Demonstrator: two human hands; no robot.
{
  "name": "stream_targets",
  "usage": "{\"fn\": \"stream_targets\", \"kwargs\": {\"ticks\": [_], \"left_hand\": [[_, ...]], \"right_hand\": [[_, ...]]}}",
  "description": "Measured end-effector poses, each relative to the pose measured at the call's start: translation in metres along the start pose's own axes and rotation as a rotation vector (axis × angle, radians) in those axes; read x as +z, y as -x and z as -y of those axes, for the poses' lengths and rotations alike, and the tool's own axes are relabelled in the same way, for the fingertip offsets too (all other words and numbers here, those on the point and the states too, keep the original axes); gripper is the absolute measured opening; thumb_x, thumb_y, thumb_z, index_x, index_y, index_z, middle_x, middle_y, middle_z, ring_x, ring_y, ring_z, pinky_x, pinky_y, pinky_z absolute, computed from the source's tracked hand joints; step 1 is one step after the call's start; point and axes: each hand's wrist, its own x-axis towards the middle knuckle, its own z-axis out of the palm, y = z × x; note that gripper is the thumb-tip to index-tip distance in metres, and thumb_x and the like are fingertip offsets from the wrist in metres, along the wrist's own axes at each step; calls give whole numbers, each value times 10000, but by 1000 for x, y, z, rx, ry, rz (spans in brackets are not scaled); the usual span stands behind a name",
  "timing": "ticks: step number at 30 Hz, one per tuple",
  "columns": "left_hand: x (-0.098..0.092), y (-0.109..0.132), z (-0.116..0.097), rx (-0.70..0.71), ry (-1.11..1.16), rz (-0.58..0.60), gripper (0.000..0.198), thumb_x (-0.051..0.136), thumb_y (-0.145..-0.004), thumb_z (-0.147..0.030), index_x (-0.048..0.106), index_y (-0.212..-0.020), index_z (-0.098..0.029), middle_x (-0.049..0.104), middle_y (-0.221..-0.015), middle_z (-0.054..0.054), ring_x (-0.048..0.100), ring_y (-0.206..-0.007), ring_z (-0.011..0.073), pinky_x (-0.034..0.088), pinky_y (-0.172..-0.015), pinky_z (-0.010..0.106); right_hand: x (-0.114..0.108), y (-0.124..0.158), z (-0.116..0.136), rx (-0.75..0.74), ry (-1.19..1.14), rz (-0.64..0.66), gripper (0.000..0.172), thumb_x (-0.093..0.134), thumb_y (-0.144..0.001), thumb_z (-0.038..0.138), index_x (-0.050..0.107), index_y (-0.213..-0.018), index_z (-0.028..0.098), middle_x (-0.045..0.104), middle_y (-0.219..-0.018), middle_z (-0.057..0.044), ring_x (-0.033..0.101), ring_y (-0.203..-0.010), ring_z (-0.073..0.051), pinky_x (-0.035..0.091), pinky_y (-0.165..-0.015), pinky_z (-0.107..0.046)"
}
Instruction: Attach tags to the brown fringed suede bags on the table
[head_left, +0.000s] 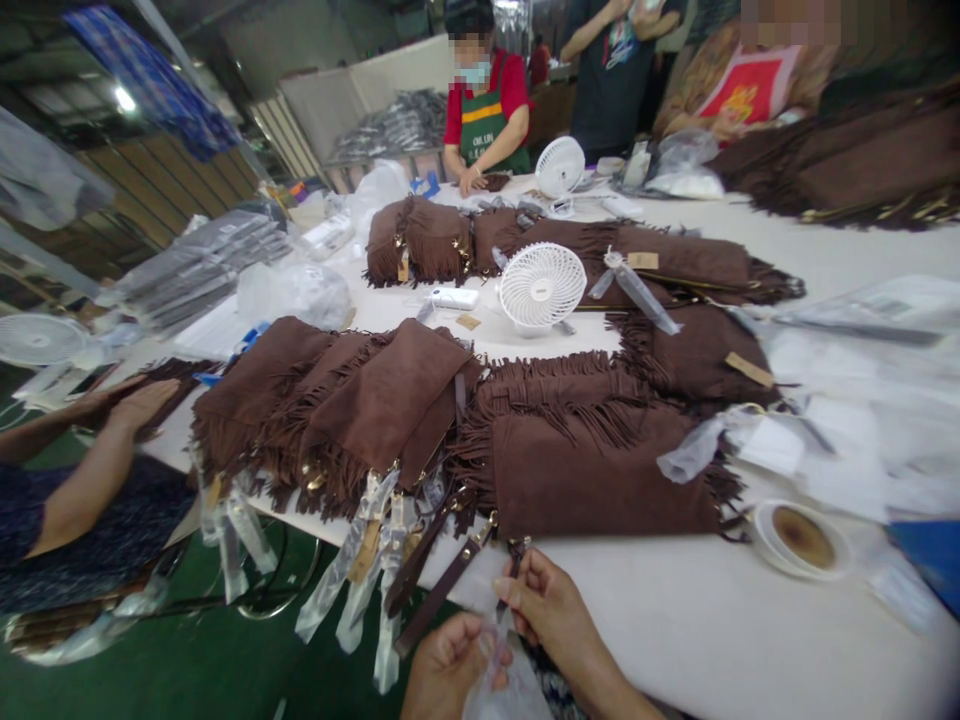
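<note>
Near the table's front edge my right hand (pixel 551 605) pinches the dark brown wrist strap (pixel 504 592) just below its metal clasp. The strap hangs from a brown fringed suede bag (pixel 600 475) lying flat before me. Lower and to the left, my left hand (pixel 454 665) is closed on a clear plastic sleeve (pixel 506 690) at the strap's lower end; whether the strap is inside the sleeve I cannot tell. Two bare brown straps (pixel 442 595) dangle over the edge beside my left hand. Further left, several straps in plastic sleeves (pixel 360 575) hang from stacked bags (pixel 390 400).
A white fan (pixel 541 287) stands mid-table, with a row of fringed bags (pixel 600 250) behind it. At right are a bowl of brown liquid (pixel 801 538) and plastic bags (pixel 862 430). A co-worker's hands (pixel 142 405) press a bag at left; other people stand across the table.
</note>
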Motion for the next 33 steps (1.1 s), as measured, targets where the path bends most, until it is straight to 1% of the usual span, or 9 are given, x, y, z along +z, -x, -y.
{"fn": "stream_targets", "kwargs": {"ticks": [5,9,12,14,17,20,23,27,33], "left_hand": [[10,-2,2,21,-6,-32,500,745,-626,-576,685,-818,-118,709,-709,70,583,-562,147,423,-566,259],[19,-6,-1,165,-137,-47,410,675,-721,-530,689,-820,-132,693,-698,47,587,-640,163,427,-635,264],[28,-11,-10,262,-197,-36,342,611,-782,-480,674,-798,-144,675,-696,35,601,-705,188,438,-685,280],[34,-15,-16,281,-239,-52,322,578,-805,-459,658,-767,-149,660,-670,25,584,-669,177,426,-659,273],[39,-19,-24,266,-297,-89,293,568,-804,-431,636,-729,-156,656,-640,17,566,-618,164,412,-627,265],[35,-16,-24,261,-369,-97,303,537,-816,-430,617,-703,-161,664,-621,22,580,-592,171,403,-600,268],[24,-8,-17,272,-420,-115,318,533,-818,-441,611,-676,-167,653,-593,13,575,-573,166,394,-599,268],[12,-2,-3,219,-280,-106,356,597,-761,-511,616,-670,-167,661,-614,20,567,-577,168,417,-618,276],[25,-12,-1,243,-212,-125,369,611,-749,-519,661,-747,-154,681,-684,40,597,-663,193,450,-650,286]], "right_hand": [[-2,0,-5,-33,22,-16,433,733,-673,532,449,-664,206,475,-452,89,346,-348,-43,235,-349,-164],[-3,0,-5,-57,66,-22,452,735,-658,549,445,-635,202,475,-460,80,377,-379,-53,263,-370,-169],[-9,0,0,-14,107,14,435,693,-686,584,515,-729,190,518,-468,68,414,-360,-69,277,-348,-172],[-15,-1,4,2,110,-38,469,646,-709,628,544,-813,183,539,-456,61,428,-335,-82,291,-332,-177],[-23,-3,8,-40,85,-179,494,612,-730,653,566,-824,170,570,-451,38,446,-334,-87,328,-352,-184],[-22,-4,6,-29,21,-214,465,652,-730,604,588,-833,155,574,-457,37,425,-339,-66,303,-363,-169],[-17,-1,0,31,-49,-212,450,717,-689,555,592,-847,153,566,-466,47,395,-342,-51,273,-356,-157],[-12,8,-4,148,-59,-191,443,764,-646,513,598,-847,156,584,-498,36,431,-361,-61,295,-343,-154],[-12,12,-3,180,-53,-187,459,748,-643,528,621,-831,129,600,-490,13,467,-354,-67,305,-344,-157]]}}
